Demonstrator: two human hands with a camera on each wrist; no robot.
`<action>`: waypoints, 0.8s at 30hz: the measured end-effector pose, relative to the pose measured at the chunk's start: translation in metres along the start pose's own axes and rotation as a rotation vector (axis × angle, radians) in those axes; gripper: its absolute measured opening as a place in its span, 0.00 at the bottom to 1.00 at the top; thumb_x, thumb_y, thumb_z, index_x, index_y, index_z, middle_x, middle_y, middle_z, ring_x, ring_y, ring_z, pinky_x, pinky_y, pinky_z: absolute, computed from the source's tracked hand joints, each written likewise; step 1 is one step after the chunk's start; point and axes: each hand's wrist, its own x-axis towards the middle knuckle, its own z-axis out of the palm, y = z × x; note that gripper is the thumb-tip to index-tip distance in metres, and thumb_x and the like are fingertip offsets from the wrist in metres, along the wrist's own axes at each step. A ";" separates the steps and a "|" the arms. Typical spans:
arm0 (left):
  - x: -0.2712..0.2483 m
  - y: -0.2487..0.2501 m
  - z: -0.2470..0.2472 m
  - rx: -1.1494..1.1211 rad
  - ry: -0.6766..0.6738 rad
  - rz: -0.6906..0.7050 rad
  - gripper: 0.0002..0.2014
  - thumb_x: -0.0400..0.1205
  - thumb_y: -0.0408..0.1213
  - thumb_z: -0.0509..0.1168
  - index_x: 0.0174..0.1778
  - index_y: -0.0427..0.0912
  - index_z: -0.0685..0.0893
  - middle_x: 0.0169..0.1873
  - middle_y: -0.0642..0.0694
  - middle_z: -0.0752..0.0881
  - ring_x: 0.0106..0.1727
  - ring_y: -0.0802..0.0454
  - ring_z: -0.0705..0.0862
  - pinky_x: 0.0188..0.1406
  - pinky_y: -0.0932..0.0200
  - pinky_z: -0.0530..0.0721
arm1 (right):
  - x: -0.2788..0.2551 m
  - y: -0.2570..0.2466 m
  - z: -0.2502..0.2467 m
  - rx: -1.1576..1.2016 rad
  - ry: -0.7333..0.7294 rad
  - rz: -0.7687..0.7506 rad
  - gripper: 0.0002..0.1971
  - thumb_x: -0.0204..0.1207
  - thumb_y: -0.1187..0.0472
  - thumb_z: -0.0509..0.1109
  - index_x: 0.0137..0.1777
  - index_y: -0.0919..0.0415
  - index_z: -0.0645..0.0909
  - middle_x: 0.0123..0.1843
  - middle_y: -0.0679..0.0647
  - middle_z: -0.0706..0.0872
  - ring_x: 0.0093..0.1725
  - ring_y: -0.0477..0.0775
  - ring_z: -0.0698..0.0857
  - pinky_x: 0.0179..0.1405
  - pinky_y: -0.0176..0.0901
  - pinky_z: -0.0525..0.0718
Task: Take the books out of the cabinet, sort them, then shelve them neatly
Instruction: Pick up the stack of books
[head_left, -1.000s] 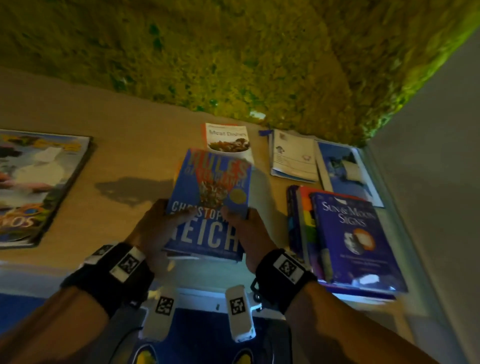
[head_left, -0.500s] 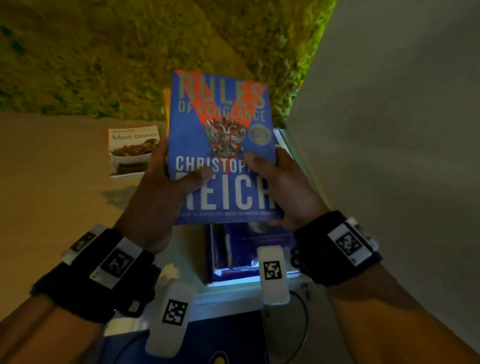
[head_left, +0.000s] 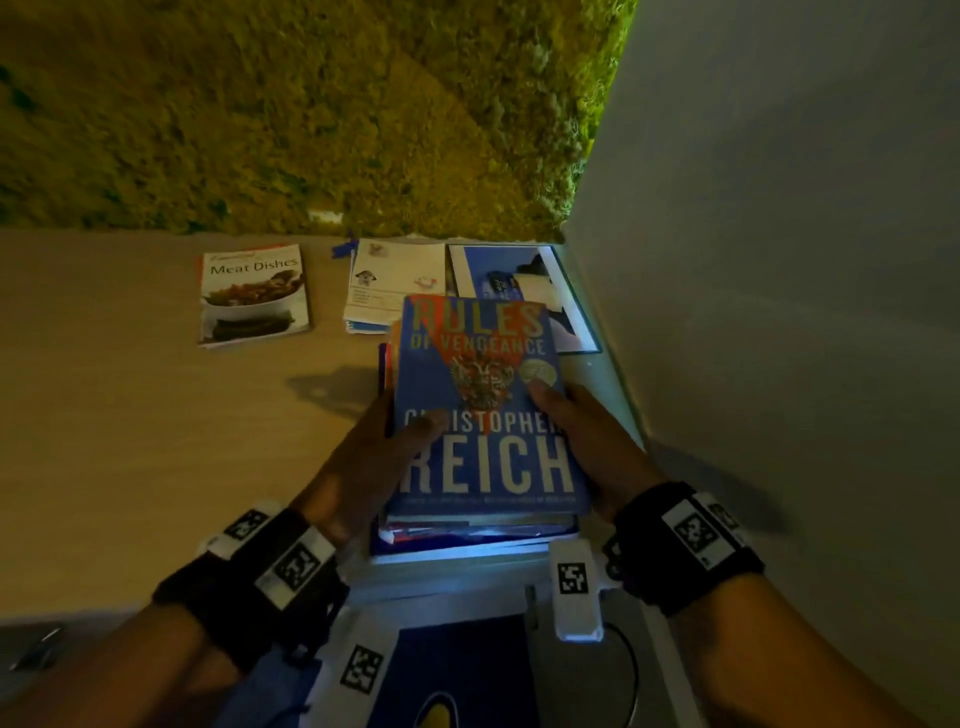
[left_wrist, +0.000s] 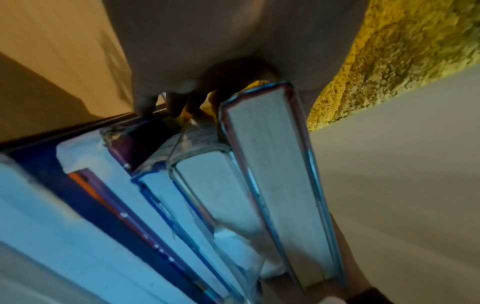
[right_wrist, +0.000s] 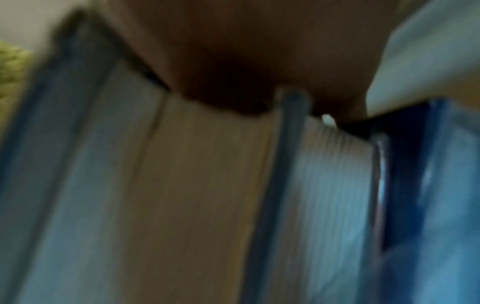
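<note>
Blue paperback "Rules of Vengeance" (head_left: 485, 410) lies face up on top of a stack of books (head_left: 467, 535) at the right end of the tan counter (head_left: 130, 415), beside the grey wall (head_left: 779, 260). Left hand (head_left: 374, 467) grips its left edge, thumb on the cover; right hand (head_left: 587, 441) grips the right edge, thumb on the cover. Behind: "Meat Dishes" cookbook (head_left: 253, 293), white booklet (head_left: 395, 283), blue-and-white magazine (head_left: 524, 291), mossy green backdrop (head_left: 311, 114).

Left wrist: fingers (left_wrist: 176, 105) curl at the stack's side beside the thick top book (left_wrist: 275, 174); page edges in a row.

Right wrist: blurred; palm (right_wrist: 246, 61) against page edges (right_wrist: 197, 185).
</note>
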 end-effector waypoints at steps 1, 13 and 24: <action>0.000 0.000 0.002 0.003 0.003 0.014 0.31 0.79 0.55 0.71 0.78 0.63 0.72 0.65 0.53 0.88 0.63 0.46 0.89 0.67 0.36 0.84 | 0.001 0.002 0.001 0.069 -0.029 0.004 0.14 0.87 0.48 0.67 0.67 0.52 0.82 0.52 0.54 0.95 0.46 0.57 0.95 0.45 0.53 0.95; 0.019 0.000 -0.005 0.050 -0.023 0.024 0.38 0.70 0.66 0.73 0.77 0.64 0.73 0.68 0.52 0.86 0.68 0.42 0.86 0.68 0.34 0.82 | 0.013 0.012 0.001 0.210 -0.025 -0.062 0.12 0.86 0.57 0.67 0.68 0.51 0.81 0.56 0.57 0.93 0.47 0.59 0.95 0.47 0.58 0.95; 0.014 -0.006 -0.004 -0.117 -0.008 0.045 0.48 0.65 0.71 0.74 0.81 0.63 0.69 0.76 0.52 0.79 0.76 0.43 0.79 0.76 0.33 0.74 | 0.016 0.034 0.002 0.362 -0.024 -0.092 0.25 0.88 0.44 0.57 0.80 0.53 0.76 0.66 0.59 0.91 0.58 0.61 0.93 0.48 0.55 0.94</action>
